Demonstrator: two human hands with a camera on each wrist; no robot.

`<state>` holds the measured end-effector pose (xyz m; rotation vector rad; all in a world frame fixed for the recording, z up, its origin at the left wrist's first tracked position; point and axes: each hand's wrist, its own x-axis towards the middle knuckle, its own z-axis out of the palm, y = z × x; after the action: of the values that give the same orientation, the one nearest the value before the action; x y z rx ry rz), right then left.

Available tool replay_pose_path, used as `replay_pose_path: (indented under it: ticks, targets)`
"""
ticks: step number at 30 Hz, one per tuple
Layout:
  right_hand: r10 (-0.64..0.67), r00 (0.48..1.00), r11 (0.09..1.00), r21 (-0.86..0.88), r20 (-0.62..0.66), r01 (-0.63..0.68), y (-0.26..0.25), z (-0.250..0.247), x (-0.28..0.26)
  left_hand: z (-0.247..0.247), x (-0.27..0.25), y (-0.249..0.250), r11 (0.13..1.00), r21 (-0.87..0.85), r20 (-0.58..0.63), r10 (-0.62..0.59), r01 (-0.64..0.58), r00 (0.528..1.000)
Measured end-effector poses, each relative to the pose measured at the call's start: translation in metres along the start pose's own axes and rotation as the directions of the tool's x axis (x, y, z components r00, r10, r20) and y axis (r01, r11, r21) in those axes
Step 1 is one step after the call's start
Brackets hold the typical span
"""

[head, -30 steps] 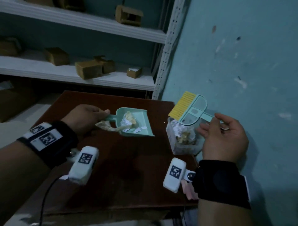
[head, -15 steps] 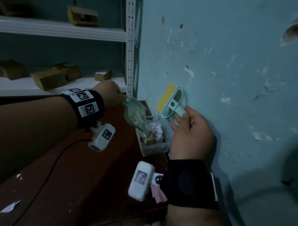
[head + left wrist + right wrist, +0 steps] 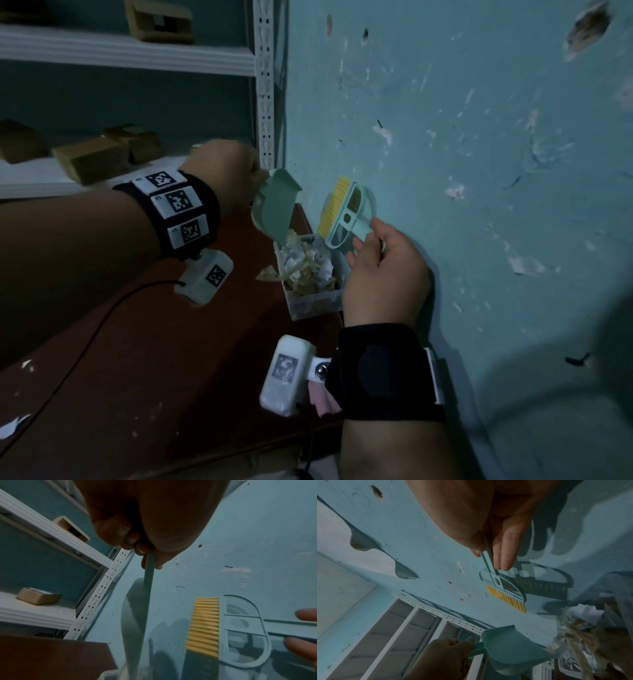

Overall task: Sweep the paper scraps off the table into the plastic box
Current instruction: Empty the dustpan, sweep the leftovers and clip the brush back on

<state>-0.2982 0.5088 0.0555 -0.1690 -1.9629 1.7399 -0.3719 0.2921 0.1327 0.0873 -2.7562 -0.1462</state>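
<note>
My left hand (image 3: 229,171) grips the handle of a mint-green dustpan (image 3: 274,209), tipped steeply with its mouth down over the clear plastic box (image 3: 313,301). The box stands at the table's far right corner by the wall, heaped with white and tan paper scraps (image 3: 308,267). One tan scrap (image 3: 269,274) hangs beside the box's left wall. My right hand (image 3: 380,270) pinches the handle of a small green brush with yellow bristles (image 3: 342,212), held up just right of the box. In the left wrist view the dustpan handle (image 3: 149,569) runs down from my curled fingers. The right wrist view shows the brush (image 3: 503,589) and the dustpan (image 3: 510,650).
The brown table (image 3: 171,359) carries a few small white scraps (image 3: 13,425) at its near left. A teal wall (image 3: 479,171) runs close along the right side. White metal shelves (image 3: 130,51) with brown cardboard boxes (image 3: 92,164) stand behind the table.
The left hand lifted the loaded dustpan from the table, carried it right and tipped it over the box; its scraps went into the box. The brush hand stayed beside the box.
</note>
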Motion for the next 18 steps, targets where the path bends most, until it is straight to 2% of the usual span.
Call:
replay_pose_path:
  ticks: [4,7,10,14,18]
  targets:
    - [-0.026,1.000,1.000,0.001,-0.003,0.026,-0.003,0.004,-0.005,-0.018,-0.010,-0.012,0.994,-0.085,-0.070,-0.074,0.068,0.995]
    - [0.001,0.999,1.000,0.026,0.044,-0.003,-0.008,0.010,-0.013,-0.027,-0.026,-0.029,0.978,-0.161,-0.120,-0.155,0.135,0.981]
    - [0.016,0.997,0.995,0.093,0.072,-0.023,-0.013,0.022,-0.024,-0.036,-0.049,-0.050,0.941,-0.256,-0.123,-0.260,0.222,0.958]
    - [-0.004,0.992,0.993,0.114,0.123,-0.010,-0.021,0.038,-0.047,-0.051,-0.097,-0.094,0.869,-0.320,-0.059,-0.416,0.377,0.907]
    - [0.000,0.975,0.993,0.117,0.224,-0.027,-0.029,0.056,-0.073,-0.065,-0.163,-0.141,0.727,-0.435,0.014,-0.585,0.531,0.811]
